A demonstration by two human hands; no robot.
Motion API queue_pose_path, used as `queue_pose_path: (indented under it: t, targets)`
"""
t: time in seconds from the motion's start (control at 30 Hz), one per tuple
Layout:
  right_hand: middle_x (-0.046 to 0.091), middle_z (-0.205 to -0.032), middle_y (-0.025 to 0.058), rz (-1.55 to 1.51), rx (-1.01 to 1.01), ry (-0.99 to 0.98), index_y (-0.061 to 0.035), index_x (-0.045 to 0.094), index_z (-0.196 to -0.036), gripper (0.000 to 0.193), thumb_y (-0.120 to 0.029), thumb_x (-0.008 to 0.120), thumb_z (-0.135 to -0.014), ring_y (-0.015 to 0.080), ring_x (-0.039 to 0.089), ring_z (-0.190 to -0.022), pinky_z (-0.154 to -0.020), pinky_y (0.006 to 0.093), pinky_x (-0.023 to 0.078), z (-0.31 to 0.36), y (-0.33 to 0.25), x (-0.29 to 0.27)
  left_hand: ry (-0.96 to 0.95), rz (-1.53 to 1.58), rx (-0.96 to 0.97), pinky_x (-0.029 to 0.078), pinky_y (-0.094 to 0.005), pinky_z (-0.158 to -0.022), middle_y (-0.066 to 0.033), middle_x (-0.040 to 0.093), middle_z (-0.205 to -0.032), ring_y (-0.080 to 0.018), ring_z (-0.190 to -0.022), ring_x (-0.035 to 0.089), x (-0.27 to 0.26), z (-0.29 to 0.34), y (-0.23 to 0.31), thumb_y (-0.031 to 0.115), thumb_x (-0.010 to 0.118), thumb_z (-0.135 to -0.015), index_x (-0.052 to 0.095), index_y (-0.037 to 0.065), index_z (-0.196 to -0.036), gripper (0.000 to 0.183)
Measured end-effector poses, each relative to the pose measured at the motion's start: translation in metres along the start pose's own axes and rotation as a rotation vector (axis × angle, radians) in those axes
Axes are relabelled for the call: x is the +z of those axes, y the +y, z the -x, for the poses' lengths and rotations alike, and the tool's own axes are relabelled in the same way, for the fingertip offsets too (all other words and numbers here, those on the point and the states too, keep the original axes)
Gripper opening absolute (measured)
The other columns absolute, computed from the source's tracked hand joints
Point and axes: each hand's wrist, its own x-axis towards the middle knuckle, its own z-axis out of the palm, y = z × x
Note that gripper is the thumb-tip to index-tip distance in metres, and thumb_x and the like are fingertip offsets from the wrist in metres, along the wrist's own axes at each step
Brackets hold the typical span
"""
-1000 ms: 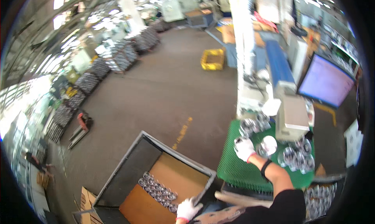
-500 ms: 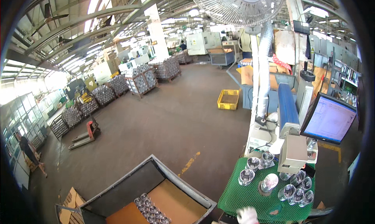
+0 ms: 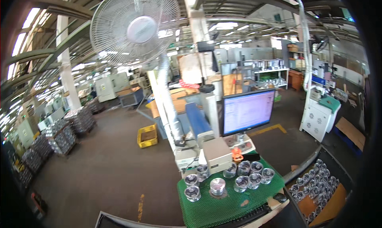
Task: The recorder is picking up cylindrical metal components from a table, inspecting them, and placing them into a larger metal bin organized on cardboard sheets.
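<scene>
Neither of my hands is in view. On the green mesh mat [image 3: 223,212] stands a silver metal piston [image 3: 217,185], crown up, on a small round base below a beige box-shaped machine head [image 3: 217,154]. Left of it stand 3 pistons with their hollow ends up, among them a front piston [image 3: 192,193]. Several more are grouped on the right, including a near piston [image 3: 241,184]. An orange object [image 3: 237,154] and a flat black object [image 3: 251,157] lie behind this group.
A monitor [image 3: 248,112] stands behind the mat, and a large fan [image 3: 135,27] hangs upper left. At right, a dark-walled bin [image 3: 292,184] holds several pistons and cardboard. Another bin's rim [image 3: 119,218] shows at the lower edge. A yellow crate [image 3: 147,135] sits on the floor.
The view has swung to the right, bringing the right-hand piston bin into sight. A white-gloved hand seen earlier at the mat's near edge has left view. The pistons on the mat look unmoved.
</scene>
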Motion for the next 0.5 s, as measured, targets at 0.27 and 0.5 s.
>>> queue_pose_path:
  t: [0.27,0.5]
  targets:
    - [0.065,-0.098,0.0168,-0.034,-0.111,-0.027,-0.0076,0.064,-0.105,0.03,-0.031,0.052,-0.09,0.0325,0.062,-0.085,-0.074,0.0447,0.05,-0.015,-0.004,0.009,0.04,0.042,-0.092,0.052,-0.0453,-0.085,-0.0143,0.068,-0.111,-0.0316,-0.096,0.066,0.028,0.046,-0.015,0.057,0.06,-0.085,0.059,0.009,-0.126,0.063]
    - [0.065,-0.098,0.0166,-0.102,-0.172,-0.042,-0.0075,0.064,-0.105,0.03,-0.031,0.051,-0.09,0.032,0.062,-0.084,-0.073,0.044,0.05,0.009,0.024,0.027,-0.004,0.14,-0.343,0.052,-0.0442,-0.085,-0.0139,0.068,-0.11,-0.0307,-0.096,0.066,0.109,0.159,-0.034,0.057,0.059,-0.085,0.06,0.009,-0.125,0.062]
